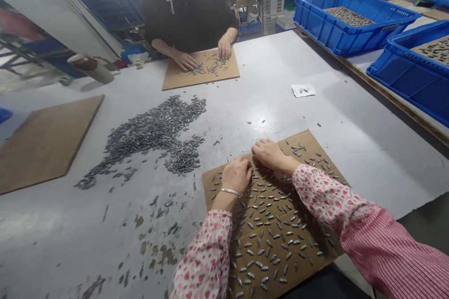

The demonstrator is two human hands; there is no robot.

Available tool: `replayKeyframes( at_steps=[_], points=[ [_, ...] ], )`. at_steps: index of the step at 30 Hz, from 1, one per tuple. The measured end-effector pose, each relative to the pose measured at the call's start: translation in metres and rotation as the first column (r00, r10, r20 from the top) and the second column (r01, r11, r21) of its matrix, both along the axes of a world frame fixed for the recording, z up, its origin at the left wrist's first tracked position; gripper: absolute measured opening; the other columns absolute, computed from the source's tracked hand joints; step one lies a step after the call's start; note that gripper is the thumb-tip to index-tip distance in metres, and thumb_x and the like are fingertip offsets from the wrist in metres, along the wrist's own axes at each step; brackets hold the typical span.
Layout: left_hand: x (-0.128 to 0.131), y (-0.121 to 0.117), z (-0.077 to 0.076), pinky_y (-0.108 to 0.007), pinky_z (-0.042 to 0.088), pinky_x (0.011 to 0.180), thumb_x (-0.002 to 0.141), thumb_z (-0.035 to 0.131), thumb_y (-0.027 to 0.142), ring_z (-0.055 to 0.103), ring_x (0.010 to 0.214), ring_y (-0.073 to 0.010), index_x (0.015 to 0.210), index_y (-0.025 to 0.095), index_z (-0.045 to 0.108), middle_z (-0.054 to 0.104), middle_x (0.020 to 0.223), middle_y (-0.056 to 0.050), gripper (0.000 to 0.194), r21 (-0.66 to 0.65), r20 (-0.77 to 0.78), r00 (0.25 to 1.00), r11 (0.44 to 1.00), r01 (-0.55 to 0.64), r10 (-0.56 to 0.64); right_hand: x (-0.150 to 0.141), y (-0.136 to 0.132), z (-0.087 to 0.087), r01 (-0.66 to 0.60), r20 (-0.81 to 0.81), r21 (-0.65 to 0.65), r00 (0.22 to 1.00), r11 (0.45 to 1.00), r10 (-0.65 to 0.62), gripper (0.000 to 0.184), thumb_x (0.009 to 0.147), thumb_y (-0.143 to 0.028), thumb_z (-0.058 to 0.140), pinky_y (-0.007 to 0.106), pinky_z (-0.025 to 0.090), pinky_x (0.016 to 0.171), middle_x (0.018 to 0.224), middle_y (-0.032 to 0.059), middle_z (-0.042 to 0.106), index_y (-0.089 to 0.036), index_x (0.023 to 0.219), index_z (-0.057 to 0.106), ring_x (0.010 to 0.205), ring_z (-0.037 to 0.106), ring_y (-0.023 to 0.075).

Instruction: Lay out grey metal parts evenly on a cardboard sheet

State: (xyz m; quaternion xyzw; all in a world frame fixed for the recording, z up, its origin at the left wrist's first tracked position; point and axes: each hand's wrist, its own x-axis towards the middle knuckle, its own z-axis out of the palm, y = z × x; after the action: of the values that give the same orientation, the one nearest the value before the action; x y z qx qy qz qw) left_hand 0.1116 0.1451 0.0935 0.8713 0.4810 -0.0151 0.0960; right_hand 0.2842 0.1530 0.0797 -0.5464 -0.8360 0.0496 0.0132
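Metal pieces (260,252) scattered over cardboard (310,138) | left hand (236,175), right hand (270,153): curled near far edge, grip hidden, cannot tell | heap (150,131) on table (351,126), left of cardboard

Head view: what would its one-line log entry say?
near cardboard: small grey pieces spread over it; left hand: above it, grip unclear; right hand: at far edge, grip unclear; loose pile: on table to left
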Motion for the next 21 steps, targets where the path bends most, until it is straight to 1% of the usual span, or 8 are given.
replayKeyframes(
  at_steps=[3, 5, 7, 11, 13, 15, 18, 21],
  points=[
    [-0.008, 0.000, 0.001, -0.027, 0.043, 0.072, 0.090, 0.047, 0.032, 0.059, 0.087, -0.0177, 0.093, 0.024, 0.065, 0.062, 0.093, -0.004, 0.020, -0.004, 0.075, 0.996, 0.999, -0.051, 0.051, -0.002, -0.001, 0.002, -0.083, -0.047, -0.006, 0.996, 0.997, 0.082, 0.019, 0.093, -0.019, 0.046, 0.033, 0.037, 0.080, 0.099, 0.0127, 0.063, -0.013, 0.098, 0.063, 0.094, 0.052, 0.0228],
    [-0.012, -0.001, 0.007, -0.026, 0.042, 0.069, 0.091, 0.046, 0.032, 0.059, 0.083, -0.0171, 0.095, 0.024, 0.065, 0.062, 0.091, -0.003, 0.022, -0.025, 0.092, 0.992, 0.996, -0.090, 0.092, 0.002, -0.002, 0.009, -0.112, -0.104, -0.040, 0.989, 0.993, 0.108, 0.018, 0.093, -0.021, 0.048, 0.031, 0.037, 0.077, 0.096, 0.0109, 0.063, -0.014, 0.095, 0.065, 0.092, 0.053, 0.0214],
    [-0.011, -0.004, 0.015, -0.026, 0.042, 0.069, 0.090, 0.047, 0.031, 0.059, 0.082, -0.0170, 0.094, 0.024, 0.067, 0.062, 0.089, -0.003, 0.021, -0.053, 0.088, 0.991, 0.994, -0.094, 0.098, 0.010, -0.004, 0.018, -0.073, -0.183, -0.061, 0.981, 0.995, 0.061, 0.019, 0.093, -0.022, 0.049, 0.029, 0.037, 0.075, 0.095, 0.0098, 0.063, -0.015, 0.094, 0.067, 0.090, 0.053, 0.0195],
    [0.004, -0.009, 0.026, -0.026, 0.043, 0.076, 0.088, 0.051, 0.027, 0.059, 0.089, -0.0183, 0.095, 0.023, 0.068, 0.063, 0.090, -0.005, 0.019, -0.065, 0.074, 0.997, 0.998, -0.017, 0.022, 0.029, -0.012, 0.028, 0.063, -0.321, -0.085, 0.943, 0.994, -0.088, 0.018, 0.092, -0.021, 0.051, 0.027, 0.036, 0.075, 0.090, 0.0079, 0.063, -0.015, 0.093, 0.069, 0.085, 0.052, 0.0166],
    [0.013, -0.011, 0.023, -0.027, 0.043, 0.077, 0.089, 0.051, 0.028, 0.059, 0.091, -0.0191, 0.095, 0.023, 0.069, 0.063, 0.092, -0.006, 0.020, -0.047, 0.057, 0.998, 0.999, 0.011, -0.008, 0.036, -0.018, 0.026, 0.049, -0.324, -0.112, 0.943, 0.992, -0.083, 0.015, 0.089, -0.022, 0.056, 0.026, 0.036, 0.074, 0.087, 0.0067, 0.062, -0.016, 0.090, 0.070, 0.083, 0.052, 0.0163],
    [0.019, -0.011, 0.015, -0.028, 0.043, 0.076, 0.090, 0.048, 0.030, 0.058, 0.092, -0.0197, 0.093, 0.023, 0.069, 0.063, 0.093, -0.006, 0.022, -0.019, 0.038, 0.999, 1.000, 0.024, -0.023, 0.037, -0.024, 0.021, -0.003, -0.293, -0.133, 0.955, 0.991, -0.036, 0.013, 0.086, -0.024, 0.060, 0.027, 0.035, 0.073, 0.087, 0.0061, 0.062, -0.018, 0.088, 0.071, 0.084, 0.052, 0.0171],
    [0.022, -0.010, 0.004, -0.029, 0.043, 0.076, 0.091, 0.045, 0.030, 0.058, 0.092, -0.0200, 0.087, 0.022, 0.068, 0.062, 0.094, -0.007, 0.024, 0.018, 0.019, 0.999, 0.999, 0.033, -0.034, 0.030, -0.030, 0.013, -0.037, -0.237, -0.135, 0.972, 0.990, 0.004, 0.013, 0.084, -0.027, 0.062, 0.028, 0.035, 0.076, 0.088, 0.0065, 0.063, -0.020, 0.088, 0.071, 0.090, 0.052, 0.0190],
    [0.018, -0.009, -0.003, -0.029, 0.044, 0.075, 0.090, 0.045, 0.029, 0.058, 0.092, -0.0202, 0.086, 0.022, 0.067, 0.062, 0.094, -0.007, 0.024, 0.033, 0.019, 1.000, 0.999, 0.021, -0.021, 0.017, -0.032, 0.011, -0.011, -0.166, -0.142, 0.986, 0.990, -0.013, 0.015, 0.086, -0.027, 0.059, 0.030, 0.036, 0.081, 0.093, 0.0087, 0.064, -0.018, 0.088, 0.071, 0.095, 0.051, 0.0209]
  ],
)
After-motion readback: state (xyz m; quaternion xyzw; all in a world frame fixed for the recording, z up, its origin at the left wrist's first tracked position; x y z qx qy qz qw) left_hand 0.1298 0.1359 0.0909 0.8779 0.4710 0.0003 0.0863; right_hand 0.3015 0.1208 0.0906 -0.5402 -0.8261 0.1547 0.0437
